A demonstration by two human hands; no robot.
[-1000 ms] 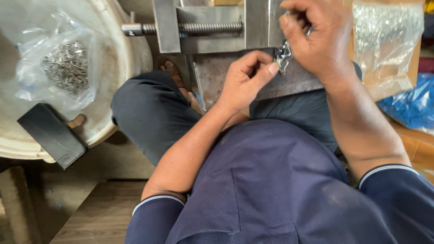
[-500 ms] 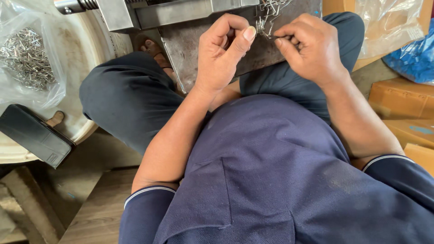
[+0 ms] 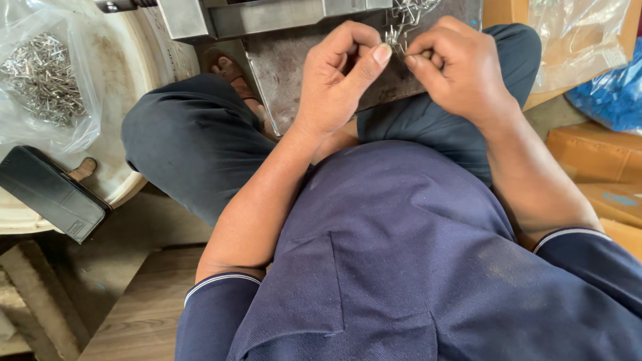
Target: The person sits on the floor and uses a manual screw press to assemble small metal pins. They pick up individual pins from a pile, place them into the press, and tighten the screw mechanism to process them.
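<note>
My left hand and my right hand meet over a grey metal plate that rests on my lap. Both pinch a short length of silvery metal chain between thumb and forefinger, and the chain runs up toward the top edge of the picture. A steel vise-like fixture sits at the plate's far side. My knees in dark blue trousers show under the plate.
A clear bag of small metal pieces lies in a white round tub at the left, with a black case on its rim. Clear and blue plastic bags and cardboard boxes stand at the right. Wooden floor below left.
My right hand has come down from the fixture to meet the left hand. Both now pinch the chain close together. The view has shifted so the fixture sits at the top edge.
</note>
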